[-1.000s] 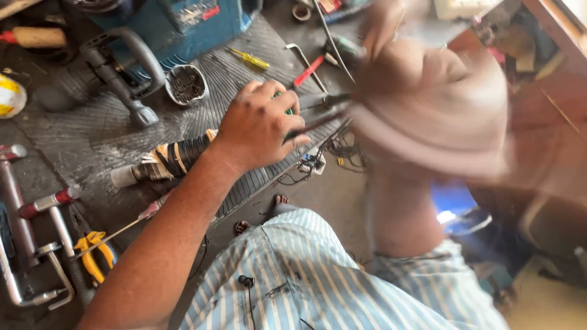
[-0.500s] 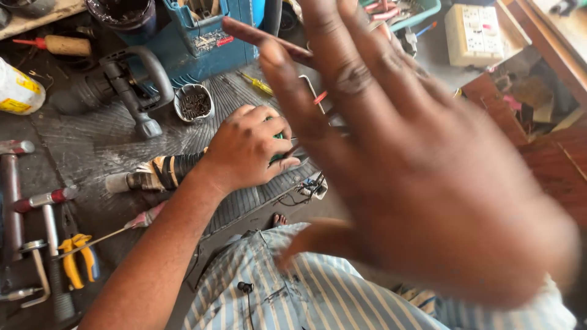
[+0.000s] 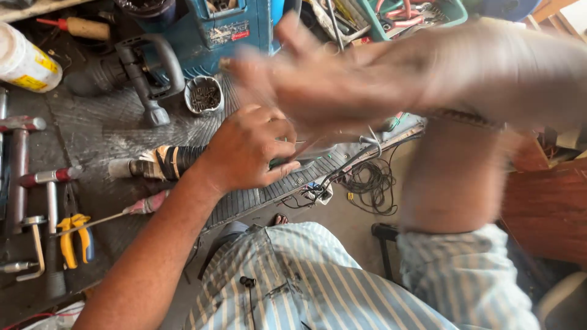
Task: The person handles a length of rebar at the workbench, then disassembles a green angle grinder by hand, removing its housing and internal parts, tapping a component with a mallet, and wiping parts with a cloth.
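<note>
Far left edge of the workbench point(image 3: 92, 128): metal bar clamps point(image 3: 18, 177) lie flat, yellow-handled pliers point(image 3: 73, 238) near the front-left corner, and a red-handled screwdriver point(image 3: 116, 214) slants just beside them. Toward the back edge a black rotary hammer point(image 3: 131, 67) rests against a blue tool case point(image 3: 232, 30), with a small cup of dark screws point(image 3: 203, 95) touching the ribbed mat. Now the main action: the power tool point(image 3: 168, 162), a stubby body with black and tan bands and a pale nose pointing left, lies on its side in the middle of the bench, and the left hand point(image 3: 251, 150) is curled down over its right end, fingers wrapped and thumb pressing near the front edge. By the look of it, this is a steadying grip, pinning the tool in place. Above it the right hand point(image 3: 330, 85) hangs in mid-air, badly blurred, fingers spread wide, holding nothing I can make out. Any next move calls for a firm hold and care, since thin black cables point(image 3: 367, 180) trail off the front edge just right of that grip. A green tray point(image 3: 455, 12) sits at the back right corner.
</note>
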